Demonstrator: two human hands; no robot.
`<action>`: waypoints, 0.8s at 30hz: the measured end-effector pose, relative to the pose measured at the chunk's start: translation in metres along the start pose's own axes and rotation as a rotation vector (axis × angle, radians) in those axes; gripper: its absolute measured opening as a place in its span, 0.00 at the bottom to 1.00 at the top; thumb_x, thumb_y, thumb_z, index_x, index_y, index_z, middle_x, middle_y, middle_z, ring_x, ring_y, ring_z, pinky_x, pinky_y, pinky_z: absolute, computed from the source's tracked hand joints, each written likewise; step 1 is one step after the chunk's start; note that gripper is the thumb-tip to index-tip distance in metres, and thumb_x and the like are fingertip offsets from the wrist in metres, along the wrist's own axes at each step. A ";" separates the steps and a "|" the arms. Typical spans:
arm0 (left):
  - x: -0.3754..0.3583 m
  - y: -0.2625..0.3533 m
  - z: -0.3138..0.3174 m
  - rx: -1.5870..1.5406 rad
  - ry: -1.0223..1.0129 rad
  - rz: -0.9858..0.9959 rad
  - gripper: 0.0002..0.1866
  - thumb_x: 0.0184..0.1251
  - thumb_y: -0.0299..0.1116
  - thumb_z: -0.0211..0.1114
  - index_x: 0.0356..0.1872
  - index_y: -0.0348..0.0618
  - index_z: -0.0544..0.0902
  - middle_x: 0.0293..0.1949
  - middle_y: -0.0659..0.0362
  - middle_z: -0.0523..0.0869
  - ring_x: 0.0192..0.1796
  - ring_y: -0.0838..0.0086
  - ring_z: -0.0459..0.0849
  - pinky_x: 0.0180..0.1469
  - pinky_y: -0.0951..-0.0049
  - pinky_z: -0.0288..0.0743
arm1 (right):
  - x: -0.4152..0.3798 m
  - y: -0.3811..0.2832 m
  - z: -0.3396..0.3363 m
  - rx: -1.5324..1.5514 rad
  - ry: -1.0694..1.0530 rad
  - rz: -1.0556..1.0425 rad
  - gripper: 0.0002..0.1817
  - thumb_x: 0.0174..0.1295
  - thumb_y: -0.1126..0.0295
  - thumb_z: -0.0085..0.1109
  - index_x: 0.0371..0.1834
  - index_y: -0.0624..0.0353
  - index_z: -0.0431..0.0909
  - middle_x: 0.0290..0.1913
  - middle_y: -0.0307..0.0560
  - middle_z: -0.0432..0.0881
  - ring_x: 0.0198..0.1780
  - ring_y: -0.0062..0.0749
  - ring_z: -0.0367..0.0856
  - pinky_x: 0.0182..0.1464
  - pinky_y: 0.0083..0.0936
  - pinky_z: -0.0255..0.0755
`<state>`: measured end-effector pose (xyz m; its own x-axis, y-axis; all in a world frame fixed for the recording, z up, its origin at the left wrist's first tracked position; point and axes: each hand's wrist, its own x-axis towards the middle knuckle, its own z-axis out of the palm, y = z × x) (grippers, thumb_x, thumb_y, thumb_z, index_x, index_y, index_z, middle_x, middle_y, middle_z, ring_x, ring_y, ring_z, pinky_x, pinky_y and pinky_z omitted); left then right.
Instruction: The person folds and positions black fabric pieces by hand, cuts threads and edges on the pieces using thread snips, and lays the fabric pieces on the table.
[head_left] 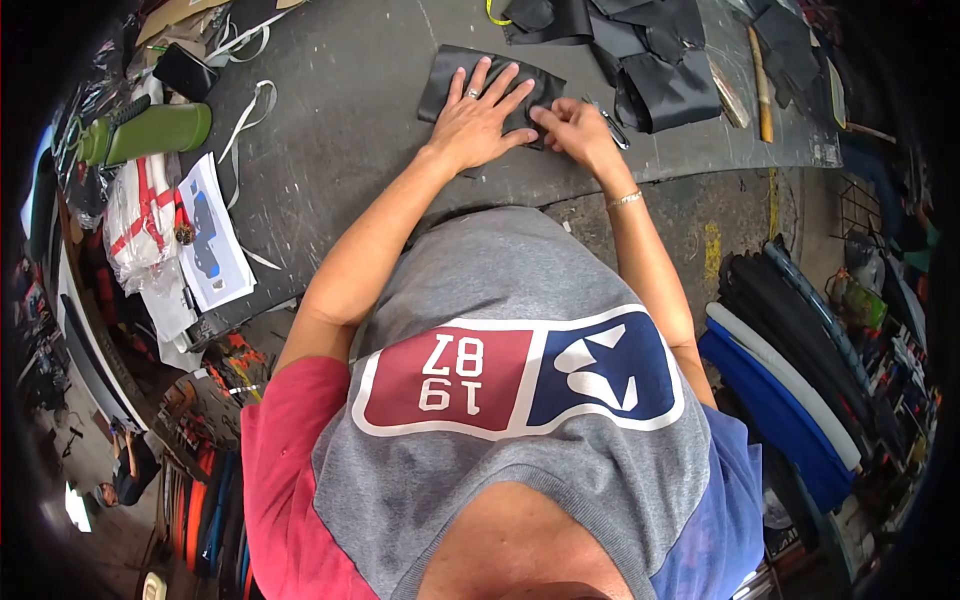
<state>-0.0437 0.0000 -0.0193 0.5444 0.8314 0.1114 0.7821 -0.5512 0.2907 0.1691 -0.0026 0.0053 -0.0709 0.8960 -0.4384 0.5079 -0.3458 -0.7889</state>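
A piece of black fabric (445, 80) lies near the front edge of the dark table. My left hand (482, 118) rests flat on it with the fingers spread and a ring on one finger. At the fabric's right edge, my right hand (577, 130) pinches that edge between thumb and fingertips. A small dark metallic tool (612, 128) shows beside my right hand, partly hidden by it; whether the hand holds it I cannot tell. More black fabric pieces (665, 90) lie to the right and farther back.
A green bottle (165, 134), a black phone (185, 72), white straps (238, 130) and printed sheets (215, 240) lie on the left. A wooden stick (760, 85) is at the right. Fabric rolls (780, 400) stand low right; a person (130, 468) is far left.
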 end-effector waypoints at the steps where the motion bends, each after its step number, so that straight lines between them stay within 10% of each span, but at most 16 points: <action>1: 0.002 0.000 0.000 -0.008 0.003 0.002 0.41 0.72 0.68 0.56 0.81 0.63 0.64 0.84 0.56 0.57 0.85 0.47 0.48 0.82 0.37 0.42 | 0.003 -0.003 0.002 0.019 0.063 0.020 0.14 0.59 0.64 0.70 0.31 0.64 0.79 0.24 0.43 0.83 0.26 0.24 0.82 0.33 0.27 0.75; 9: -0.001 -0.030 -0.027 -0.144 0.206 -0.427 0.42 0.62 0.51 0.76 0.75 0.48 0.72 0.77 0.45 0.67 0.75 0.44 0.67 0.73 0.42 0.65 | 0.010 -0.003 0.007 -0.177 0.405 -0.080 0.16 0.53 0.61 0.72 0.31 0.63 0.79 0.25 0.49 0.84 0.29 0.37 0.84 0.39 0.34 0.78; 14: -0.004 -0.053 -0.040 -0.551 0.230 -0.710 0.36 0.59 0.42 0.80 0.67 0.37 0.79 0.46 0.48 0.91 0.45 0.56 0.91 0.54 0.62 0.82 | 0.015 -0.006 0.011 -0.097 0.437 -0.093 0.23 0.54 0.62 0.76 0.47 0.63 0.78 0.31 0.48 0.85 0.32 0.38 0.85 0.41 0.34 0.79; 24: -0.001 -0.049 -0.061 -0.498 0.169 -0.717 0.24 0.70 0.46 0.72 0.49 0.31 0.84 0.41 0.51 0.92 0.42 0.61 0.89 0.49 0.63 0.80 | 0.021 -0.011 0.004 -0.035 0.184 -0.053 0.42 0.51 0.63 0.84 0.65 0.65 0.69 0.35 0.44 0.83 0.38 0.34 0.86 0.46 0.31 0.80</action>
<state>-0.1008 0.0309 0.0241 -0.1088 0.9856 -0.1291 0.6734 0.1686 0.7198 0.1581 0.0186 0.0034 0.0576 0.9497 -0.3078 0.5376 -0.2893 -0.7920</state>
